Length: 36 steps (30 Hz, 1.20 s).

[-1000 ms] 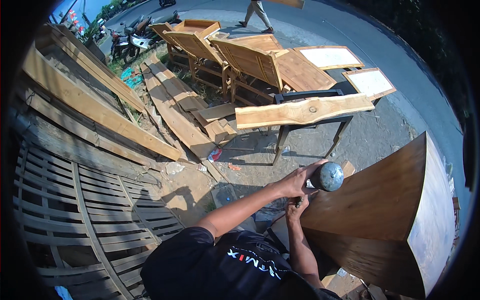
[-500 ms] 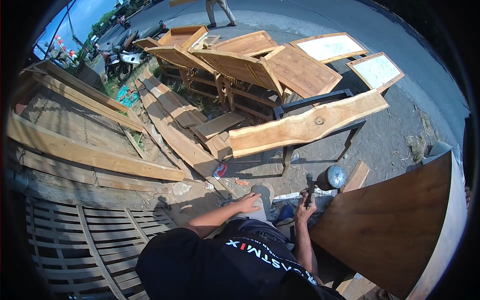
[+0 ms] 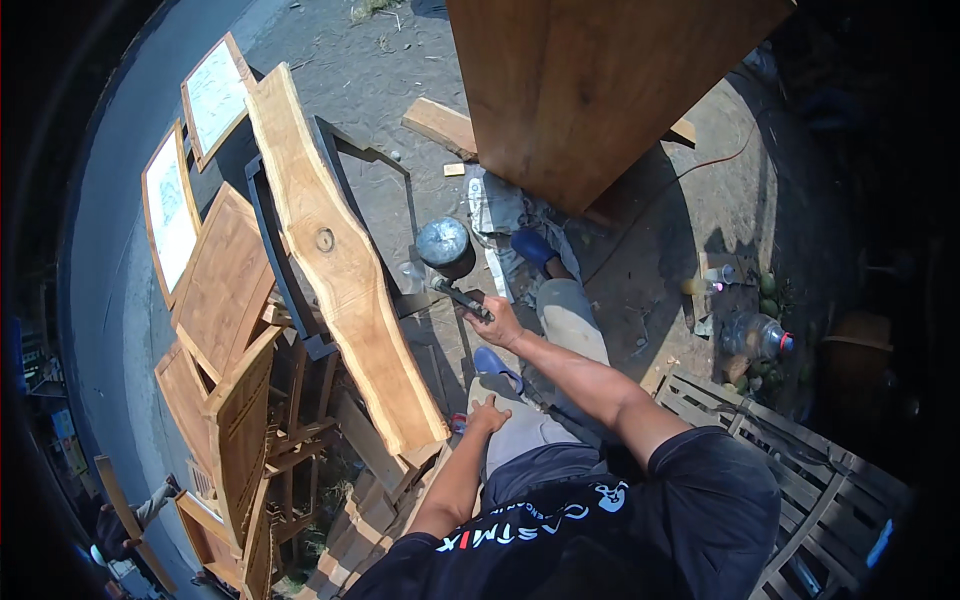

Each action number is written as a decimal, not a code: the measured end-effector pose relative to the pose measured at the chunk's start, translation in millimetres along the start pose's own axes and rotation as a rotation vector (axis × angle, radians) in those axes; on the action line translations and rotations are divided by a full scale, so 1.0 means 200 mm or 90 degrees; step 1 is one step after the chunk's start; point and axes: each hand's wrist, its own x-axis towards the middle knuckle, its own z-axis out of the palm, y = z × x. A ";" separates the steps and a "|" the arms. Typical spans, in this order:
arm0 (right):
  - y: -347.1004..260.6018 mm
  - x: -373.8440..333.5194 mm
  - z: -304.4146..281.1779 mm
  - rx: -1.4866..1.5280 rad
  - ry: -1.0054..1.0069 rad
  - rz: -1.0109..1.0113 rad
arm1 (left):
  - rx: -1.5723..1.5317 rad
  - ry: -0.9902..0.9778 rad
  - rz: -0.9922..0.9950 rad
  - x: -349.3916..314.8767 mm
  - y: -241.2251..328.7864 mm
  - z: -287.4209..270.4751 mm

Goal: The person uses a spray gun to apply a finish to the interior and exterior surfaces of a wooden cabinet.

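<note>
My right hand [image 3: 497, 324] is closed round the handle of a dark spray gun [image 3: 468, 299], whose round cup with a silvery top [image 3: 443, 238] sits at its far end. My left hand [image 3: 487, 414] rests on my left knee, fingers apart, holding nothing. To the left of the gun lies a long live-edge wooden slab [image 3: 340, 280] with a dark knot, set across a black frame [image 3: 272, 250]. Beyond the gun, a large brown wooden panel [image 3: 570, 90] stands tilted. My blue shoes [image 3: 497, 368] are on the ground beside the gun.
Framed white panels [image 3: 172, 215] and wooden furniture pieces [image 3: 228, 285] stand at the left by the road. A wood block [image 3: 442, 125] lies beside the panel. A slatted bench [image 3: 790, 470], a large clear bottle [image 3: 757, 336] and a thin hose [image 3: 690, 170] are on the right. Another person [image 3: 125, 525] carries a plank.
My view has turned to the right, so the slab and furniture now sit at the left. My right hand still grips the spray gun; my left hand stays on my knee.
</note>
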 end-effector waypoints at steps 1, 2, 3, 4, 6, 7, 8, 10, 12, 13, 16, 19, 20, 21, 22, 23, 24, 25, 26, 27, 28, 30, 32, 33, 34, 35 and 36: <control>0.00 -0.01 0.02 -0.013 0.013 0.019 | 0.016 -0.009 -0.022 0.02 -0.01 0.03; 0.00 -0.02 0.03 -0.027 0.046 0.056 | 0.017 -0.008 -0.032 0.04 -0.02 0.06; 0.01 -0.02 0.04 -0.039 0.079 0.096 | 0.016 -0.007 -0.041 0.05 -0.04 0.12; 0.02 -0.02 0.03 -0.055 0.094 0.151 | 0.011 -0.017 -0.054 0.06 -0.06 0.16; 0.04 0.00 0.01 -0.105 0.185 0.184 | 0.022 -0.001 -0.089 0.09 -0.06 0.23; 0.03 0.00 -0.01 -0.125 0.207 0.233 | 0.022 -0.006 -0.115 0.10 -0.08 0.26; 0.03 0.01 -0.04 -0.154 0.209 0.299 | 0.024 0.006 -0.107 0.12 -0.09 0.27; 0.00 0.06 -0.12 -0.164 0.326 0.271 | 0.014 0.005 -0.093 0.13 -0.13 0.30; -0.07 0.09 -0.22 -0.161 0.413 0.254 | 0.029 0.021 -0.074 0.12 -0.17 0.31; -0.12 0.12 -0.29 -0.167 0.448 0.217 | 0.028 0.028 -0.062 0.13 -0.18 0.30; -0.29 0.20 -0.49 -0.233 0.461 0.274 | 0.040 0.022 -0.044 0.12 -0.21 0.29; -0.54 0.24 -0.66 -0.242 0.473 0.265 | 0.053 0.000 0.004 0.12 -0.22 0.27; -0.63 0.25 -0.72 -0.217 0.465 0.299 | 0.062 0.010 0.010 0.12 -0.22 0.26; -0.74 0.25 -0.77 -0.186 0.457 0.294 | 0.068 0.014 0.014 0.12 -0.22 0.25; -0.84 0.27 -0.82 -0.170 0.483 0.226 | 0.071 0.010 0.019 0.12 -0.22 0.25; -0.93 0.30 -0.88 -0.154 0.503 0.157 | 0.073 0.014 0.014 0.13 -0.22 0.25; -1.03 0.33 -0.94 -0.179 0.531 0.096 | 0.071 0.010 0.010 0.13 -0.23 0.24; -1.12 0.38 -1.00 -0.198 0.552 0.018 | 0.068 0.000 0.005 0.14 -0.22 0.23; -1.19 0.41 -1.06 -0.249 0.589 -0.023 | 0.074 0.010 0.011 0.14 -0.23 0.23; -1.26 0.45 -1.12 -0.301 0.617 -0.083 | 0.079 0.010 0.015 0.14 -0.23 0.24; -1.33 0.49 -1.19 -0.304 0.625 -0.102 | 0.078 0.008 0.024 0.14 -0.22 0.24; -1.42 0.56 -1.29 -0.319 0.631 -0.132 | 0.085 0.014 0.016 0.13 -0.22 0.27; -1.46 0.59 -1.36 -0.335 0.630 -0.128 | 0.083 0.015 0.012 0.13 -0.21 0.29; -1.47 0.59 -1.38 -0.326 0.617 -0.085 | 0.077 0.017 0.011 0.13 -0.20 0.30; -1.47 0.59 -1.38 -0.316 0.602 -0.045 | 0.069 0.020 0.010 0.13 -0.19 0.30; -1.46 0.56 -1.37 -0.309 0.585 -0.026 | 0.062 0.018 0.008 0.13 -0.19 0.30; -1.44 0.54 -1.35 -0.308 0.582 -0.011 | 0.056 0.015 0.005 0.13 -0.19 0.29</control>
